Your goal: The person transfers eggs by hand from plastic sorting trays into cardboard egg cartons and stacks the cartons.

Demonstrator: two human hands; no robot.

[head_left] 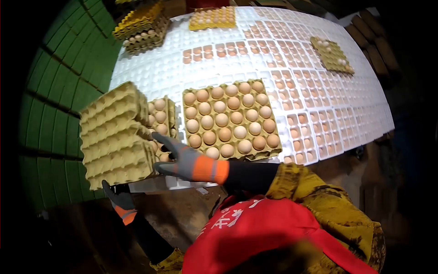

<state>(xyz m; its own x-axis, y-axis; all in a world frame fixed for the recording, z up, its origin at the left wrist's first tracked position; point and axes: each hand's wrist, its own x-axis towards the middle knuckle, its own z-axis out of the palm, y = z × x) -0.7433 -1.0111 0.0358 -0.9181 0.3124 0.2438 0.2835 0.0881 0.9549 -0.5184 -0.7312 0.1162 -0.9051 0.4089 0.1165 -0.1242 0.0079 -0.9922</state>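
Note:
A stack of empty egg trays [116,132] stands tilted at the left edge of the white table. My left hand [121,198], in a grey and orange glove, touches the stack's near lower corner, its fingers partly hidden. At the stack's right side is my right hand [182,160], gloved too, with thumb and fingers apart near the tray edges. Behind the stack and partly covered by it sits a tray with eggs [159,114]. To the right lies a full tray of eggs [232,118].
White plastic trays [301,91], many holding eggs, cover the table. A tall pile of egg trays [141,39] stands at the back left, beside a yellow tray of eggs [212,19]. A partly filled tray [332,55] lies at the right. Green slats [59,91] rise at the left.

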